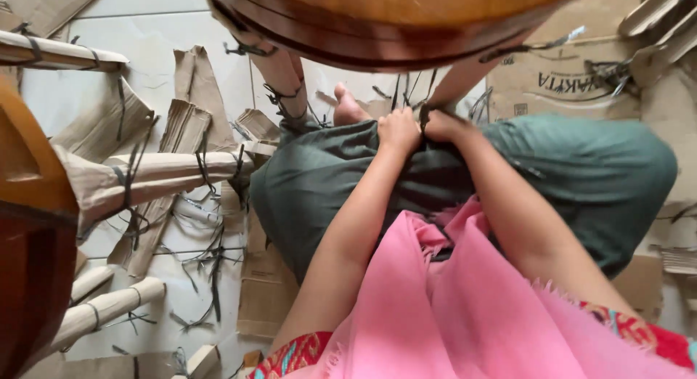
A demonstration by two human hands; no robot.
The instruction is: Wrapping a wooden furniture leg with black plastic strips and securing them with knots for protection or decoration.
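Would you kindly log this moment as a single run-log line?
left hand: fisted at wrapped table leg | right hand: gripping dark strap | round wooden table above | cardboard scraps on floor

Both hands clenched at wrapped table leg; cut straps litter floor.

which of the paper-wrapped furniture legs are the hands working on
The wrapped leg at upper right, slanting down from the round wooden tabletop. Both the left hand and right hand meet at its lower end; the other wrapped legs stand apart, untouched.
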